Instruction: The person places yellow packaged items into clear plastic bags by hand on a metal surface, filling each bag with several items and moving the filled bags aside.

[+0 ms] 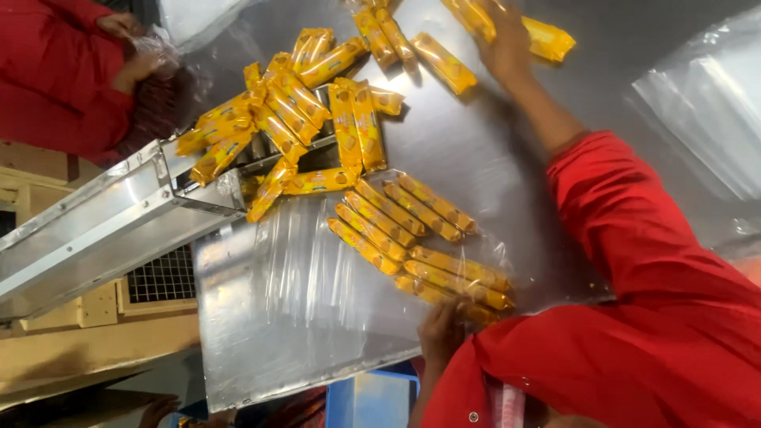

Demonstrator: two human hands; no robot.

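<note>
Long yellow snack packets (277, 119) lie piled where a metal chute (103, 214) meets a steel table (460, 143). A clear plastic bag (301, 277) lies flat on the table with several packets (412, 230) inside it in two rows. My left hand (440, 333) grips the near end of that bag and the packets there. My right hand (507, 40), on a red-sleeved arm, reaches to the far side and closes over a few loose packets (547, 38). Its fingers are partly cut off by the frame edge.
Another person in red (55, 71) stands at the upper left, hands (135, 67) on a crinkled clear bag. A stack of clear bags (705, 103) lies at the right. A blue crate (372, 400) sits below the table edge.
</note>
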